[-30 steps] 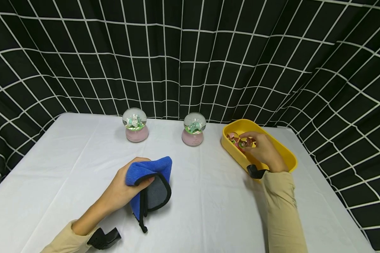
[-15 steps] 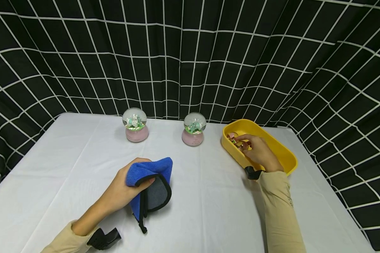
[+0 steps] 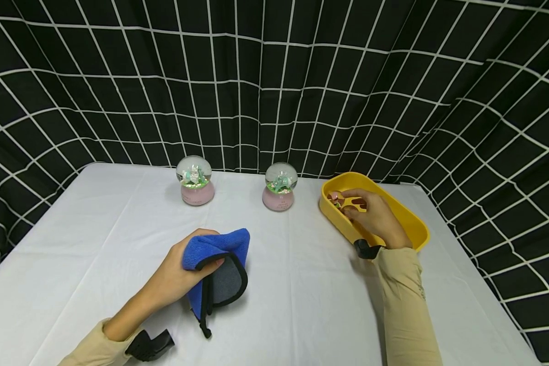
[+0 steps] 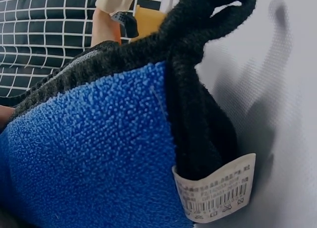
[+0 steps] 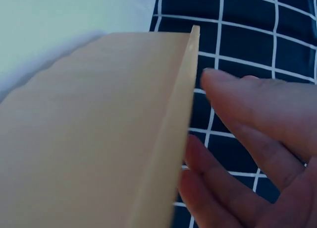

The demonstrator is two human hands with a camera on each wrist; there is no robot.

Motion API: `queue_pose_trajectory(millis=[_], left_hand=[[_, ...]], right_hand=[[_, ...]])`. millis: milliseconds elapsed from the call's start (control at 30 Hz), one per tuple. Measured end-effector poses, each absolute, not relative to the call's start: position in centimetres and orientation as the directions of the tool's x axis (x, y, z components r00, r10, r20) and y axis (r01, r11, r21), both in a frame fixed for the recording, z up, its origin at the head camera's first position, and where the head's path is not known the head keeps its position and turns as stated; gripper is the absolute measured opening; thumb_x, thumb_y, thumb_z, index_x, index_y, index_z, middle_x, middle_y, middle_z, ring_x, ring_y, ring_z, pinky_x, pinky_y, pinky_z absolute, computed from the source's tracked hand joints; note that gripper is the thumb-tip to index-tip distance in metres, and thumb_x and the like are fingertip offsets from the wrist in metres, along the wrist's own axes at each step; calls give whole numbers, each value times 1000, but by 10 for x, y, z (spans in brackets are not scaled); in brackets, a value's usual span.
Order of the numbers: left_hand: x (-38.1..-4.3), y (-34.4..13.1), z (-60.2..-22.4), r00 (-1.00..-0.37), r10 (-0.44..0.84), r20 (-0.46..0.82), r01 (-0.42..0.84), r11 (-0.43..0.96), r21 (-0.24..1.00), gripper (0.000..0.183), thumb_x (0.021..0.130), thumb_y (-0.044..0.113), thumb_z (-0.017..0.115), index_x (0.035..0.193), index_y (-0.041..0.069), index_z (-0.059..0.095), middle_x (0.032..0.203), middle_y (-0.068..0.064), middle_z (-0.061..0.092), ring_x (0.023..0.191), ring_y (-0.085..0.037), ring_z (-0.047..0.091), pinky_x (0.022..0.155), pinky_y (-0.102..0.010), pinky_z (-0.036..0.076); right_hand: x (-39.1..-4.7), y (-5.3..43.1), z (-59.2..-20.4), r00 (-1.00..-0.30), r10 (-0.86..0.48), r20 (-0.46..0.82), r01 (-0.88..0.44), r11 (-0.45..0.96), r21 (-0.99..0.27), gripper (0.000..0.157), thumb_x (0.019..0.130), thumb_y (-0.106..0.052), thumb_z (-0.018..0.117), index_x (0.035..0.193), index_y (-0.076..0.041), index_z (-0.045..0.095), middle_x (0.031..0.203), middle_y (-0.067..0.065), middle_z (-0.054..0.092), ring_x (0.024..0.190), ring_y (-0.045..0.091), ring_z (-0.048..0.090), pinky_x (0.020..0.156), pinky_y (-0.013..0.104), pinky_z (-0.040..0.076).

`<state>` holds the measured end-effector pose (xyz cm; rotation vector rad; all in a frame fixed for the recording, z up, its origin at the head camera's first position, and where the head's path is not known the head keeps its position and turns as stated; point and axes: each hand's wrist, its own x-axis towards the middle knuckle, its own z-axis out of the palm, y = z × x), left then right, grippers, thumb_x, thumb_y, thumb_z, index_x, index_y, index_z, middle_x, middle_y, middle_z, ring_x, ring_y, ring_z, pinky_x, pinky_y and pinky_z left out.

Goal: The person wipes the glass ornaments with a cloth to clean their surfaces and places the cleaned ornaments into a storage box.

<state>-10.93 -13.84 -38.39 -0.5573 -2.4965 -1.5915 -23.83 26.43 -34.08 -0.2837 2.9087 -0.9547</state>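
Note:
My left hand (image 3: 180, 269) grips a folded blue microfibre cloth (image 3: 219, 242) with a grey reverse and black edging. The cloth (image 4: 99, 148) fills much of the left wrist view, with its hanging loop and white label. My right hand (image 3: 376, 216) is inside the yellow tray (image 3: 404, 216), its thumb and forefinger apart. In the right wrist view, nothing shows between the thumb and fingers of the right hand (image 5: 257, 153). Small clear, pinkish-red ornaments (image 3: 335, 196) lie at the tray's left end, partly hidden by the fingers.
Two snow globes on pink bases stand at the back of the white-covered table (image 3: 274, 305): a left one (image 3: 196, 193) and a middle one (image 3: 280, 198). A black curtain with white grid lines (image 3: 256, 101) hangs behind and at the sides.
My right hand has lowered a small round ornament into the tray, and its thumb and forefinger have parted. The left hand and cloth have hardly moved.

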Motion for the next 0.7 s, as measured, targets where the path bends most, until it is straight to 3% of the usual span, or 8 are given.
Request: queue_pose_trajectory(millis=[433,700], left_hand=[[-109,-139,-385,-904,308,297,400,357,844,45,86,13,78,125,22,57,115,3,69,104,-7,63,91,-24,50],[-109,-141,-385,-888,367,278,410,353,841,49,85,13,79,127,24,56,122,2,66,108,-9,61,93,-26,50]], right_hand=[[-238,242,-344,-962,-144,234,-267,688,-675,44,93,-17,70,131,1,57,132,21,59,122,39,57,109,53,44],[-239,224,-353,-950,-145,278,-308,594,-743,45,90,-10,73,130,2,58,126,21,62,113,37,60,103,49,49]])
